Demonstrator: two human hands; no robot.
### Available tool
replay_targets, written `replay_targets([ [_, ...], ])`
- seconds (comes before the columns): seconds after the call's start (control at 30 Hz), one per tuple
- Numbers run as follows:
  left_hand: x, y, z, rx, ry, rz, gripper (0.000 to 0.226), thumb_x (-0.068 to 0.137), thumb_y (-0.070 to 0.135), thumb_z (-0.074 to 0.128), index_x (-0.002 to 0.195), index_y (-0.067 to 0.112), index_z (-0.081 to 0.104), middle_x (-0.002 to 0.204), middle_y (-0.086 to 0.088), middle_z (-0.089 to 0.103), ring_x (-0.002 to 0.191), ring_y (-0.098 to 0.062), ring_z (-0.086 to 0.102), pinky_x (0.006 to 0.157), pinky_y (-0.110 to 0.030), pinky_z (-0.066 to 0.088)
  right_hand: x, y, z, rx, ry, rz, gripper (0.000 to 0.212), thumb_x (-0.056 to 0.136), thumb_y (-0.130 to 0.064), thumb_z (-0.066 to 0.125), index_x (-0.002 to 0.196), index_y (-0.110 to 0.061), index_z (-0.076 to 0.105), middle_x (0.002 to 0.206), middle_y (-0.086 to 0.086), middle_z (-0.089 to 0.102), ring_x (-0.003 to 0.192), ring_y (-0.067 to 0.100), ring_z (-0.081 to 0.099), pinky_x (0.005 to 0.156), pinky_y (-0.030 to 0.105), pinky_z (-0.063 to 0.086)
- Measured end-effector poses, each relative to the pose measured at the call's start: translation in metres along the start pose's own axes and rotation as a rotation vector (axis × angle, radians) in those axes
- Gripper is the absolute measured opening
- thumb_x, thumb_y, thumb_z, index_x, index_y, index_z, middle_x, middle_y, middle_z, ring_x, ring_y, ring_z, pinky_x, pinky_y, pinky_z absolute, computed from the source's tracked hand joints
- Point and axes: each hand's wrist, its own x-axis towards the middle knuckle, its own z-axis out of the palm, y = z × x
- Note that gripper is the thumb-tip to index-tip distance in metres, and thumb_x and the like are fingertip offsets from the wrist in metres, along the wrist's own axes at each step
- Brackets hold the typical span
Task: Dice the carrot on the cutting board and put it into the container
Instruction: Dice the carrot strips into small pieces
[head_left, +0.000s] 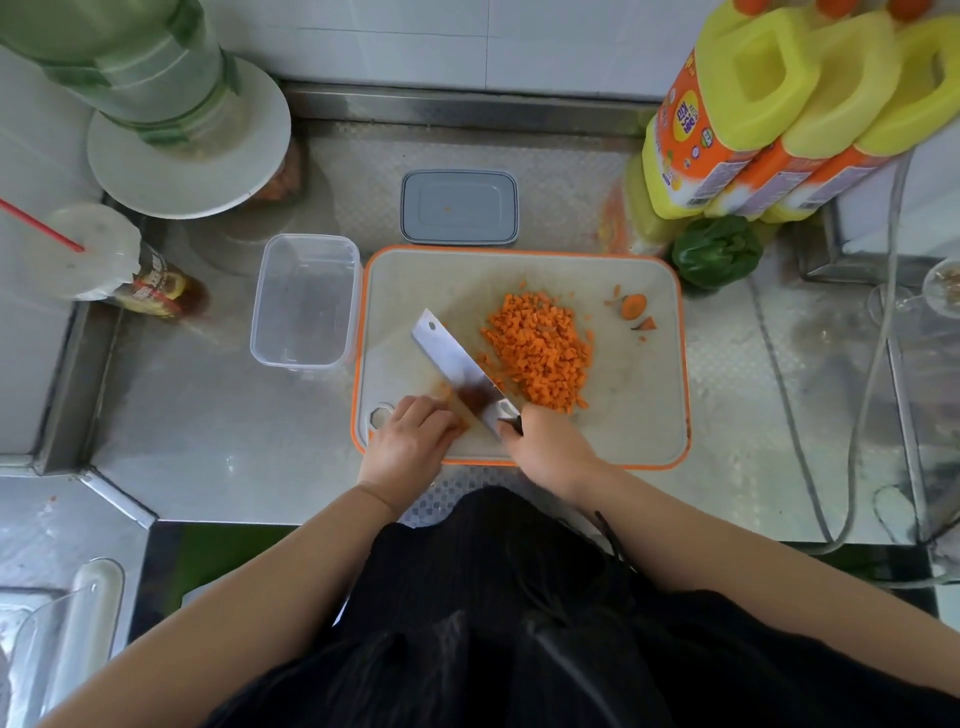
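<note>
A heap of diced carrot (540, 353) lies in the middle of the orange-rimmed cutting board (649, 395). A carrot end slice (634, 305) and small scraps sit at the board's right. My right hand (545, 447) grips the handle of a cleaver (457, 371), whose blade points to the far left across the board. My left hand (410, 436) rests with curled fingers at the board's near left corner, beside the blade, over a few carrot bits. A clear plastic container (306, 301) stands just left of the board with nothing in it.
A grey lid (460, 207) lies behind the board. A green pepper (717, 252) and yellow bottles (779, 109) stand at the back right. At the back left are a white plate (192, 156), a covered cup with a straw (88, 254) and a sauce bottle (166, 286). Cables (810, 467) run on the right.
</note>
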Motion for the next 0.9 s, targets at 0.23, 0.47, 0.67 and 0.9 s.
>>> replay_targets([
  [0.23, -0.004, 0.001, -0.007, 0.020, 0.014, -0.039, 0.020, 0.090, 0.023, 0.057, 0.088, 0.010, 0.072, 0.092, -0.003, 0.066, 0.085, -0.024, 0.059, 0.069, -0.038, 0.053, -0.021, 0.000, 0.007, -0.213, 0.027, -0.127, 0.023, 0.101, -0.029, 0.037, 0.091, -0.011, 0.048, 0.072, 0.001, 0.048, 0.070, 0.026, 0.051, 0.057, 0.034, 0.036],
  [0.47, -0.005, -0.001, -0.004, -0.003, -0.037, -0.062, 0.025, 0.091, 0.024, 0.053, 0.090, 0.015, 0.076, 0.096, 0.002, 0.069, 0.088, -0.021, 0.062, 0.070, -0.033, 0.053, -0.017, -0.008, 0.017, -0.296, 0.018, -0.051, 0.009, 0.096, -0.013, 0.046, 0.101, -0.010, 0.053, 0.082, 0.005, 0.056, 0.074, 0.027, 0.056, 0.059, 0.034, 0.040],
  [0.67, -0.003, -0.002, -0.004, 0.015, -0.029, -0.023, 0.022, 0.091, 0.020, 0.054, 0.089, 0.011, 0.074, 0.094, -0.002, 0.068, 0.084, -0.024, 0.062, 0.070, -0.035, 0.051, -0.004, -0.011, 0.013, -0.170, 0.016, -0.086, 0.022, 0.099, -0.028, 0.044, 0.096, -0.009, 0.056, 0.085, 0.008, 0.059, 0.086, 0.031, 0.060, 0.063, 0.033, 0.038],
  [0.9, -0.007, -0.002, -0.009, 0.023, 0.009, -0.020, 0.021, 0.091, 0.021, 0.056, 0.087, 0.008, 0.072, 0.092, -0.005, 0.065, 0.083, -0.026, 0.060, 0.069, -0.036, 0.051, -0.013, -0.003, 0.000, -0.120, 0.024, -0.077, 0.026, 0.100, -0.034, 0.040, 0.087, -0.013, 0.048, 0.075, 0.004, 0.051, 0.076, 0.028, 0.055, 0.061, 0.034, 0.037],
])
